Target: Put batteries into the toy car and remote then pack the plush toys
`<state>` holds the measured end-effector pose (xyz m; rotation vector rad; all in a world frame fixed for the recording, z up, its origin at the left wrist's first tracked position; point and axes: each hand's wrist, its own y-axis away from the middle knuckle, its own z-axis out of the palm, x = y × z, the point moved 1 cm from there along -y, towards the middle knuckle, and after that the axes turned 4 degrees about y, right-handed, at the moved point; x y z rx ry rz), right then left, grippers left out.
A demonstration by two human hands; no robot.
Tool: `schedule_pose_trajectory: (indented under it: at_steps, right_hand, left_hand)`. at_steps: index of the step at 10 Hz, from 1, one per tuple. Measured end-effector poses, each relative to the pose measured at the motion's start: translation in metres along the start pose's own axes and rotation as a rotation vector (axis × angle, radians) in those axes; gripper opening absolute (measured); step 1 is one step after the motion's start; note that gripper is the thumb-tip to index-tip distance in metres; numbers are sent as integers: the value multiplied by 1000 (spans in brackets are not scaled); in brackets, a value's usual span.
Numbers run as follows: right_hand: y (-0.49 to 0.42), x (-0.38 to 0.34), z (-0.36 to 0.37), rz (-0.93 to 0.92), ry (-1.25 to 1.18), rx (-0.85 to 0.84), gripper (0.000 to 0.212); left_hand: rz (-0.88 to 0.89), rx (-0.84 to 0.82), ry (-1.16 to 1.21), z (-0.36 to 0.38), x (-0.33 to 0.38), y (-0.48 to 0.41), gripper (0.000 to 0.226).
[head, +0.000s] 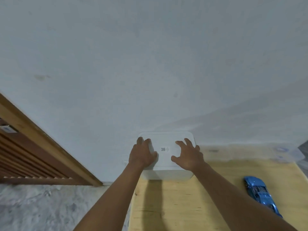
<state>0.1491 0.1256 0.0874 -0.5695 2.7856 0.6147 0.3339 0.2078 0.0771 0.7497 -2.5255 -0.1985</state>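
Observation:
A white plastic box point(166, 170) with its lid on stands at the far left end of the wooden table, against the wall. A small QR label sits in the middle of the lid. My left hand point(143, 154) lies flat on the lid's left side, fingers spread. My right hand point(188, 155) rests on the lid's right side, fingers apart. The blue toy car point(260, 194) lies on the table at the right, well apart from both hands. No remote, batteries or plush toys are in view.
The light wooden table point(191, 205) fills the lower right. A pale wall point(150, 64) rises right behind the box. A brown slatted wooden door point(33, 155) stands at the left, above grey marbled floor point(50, 207). Clear plastic wrap point(280, 154) lies at the table's far right.

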Motion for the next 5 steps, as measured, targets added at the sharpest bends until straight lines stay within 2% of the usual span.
schedule_pose_trajectory:
  at_steps: [1,3,5]
  right_hand:
    - [-5,10,13,-60,-8,-16,84]
    - [3,28,23,-116,104,-73,76]
    - [9,18,-3,-137,102,-139,82]
  left_hand:
    - [38,8,-73,6,-6,-3,63]
    - [42,-130,-161,13,-14,-3,82]
    - [83,-183,-36,-18,-16,4,78]
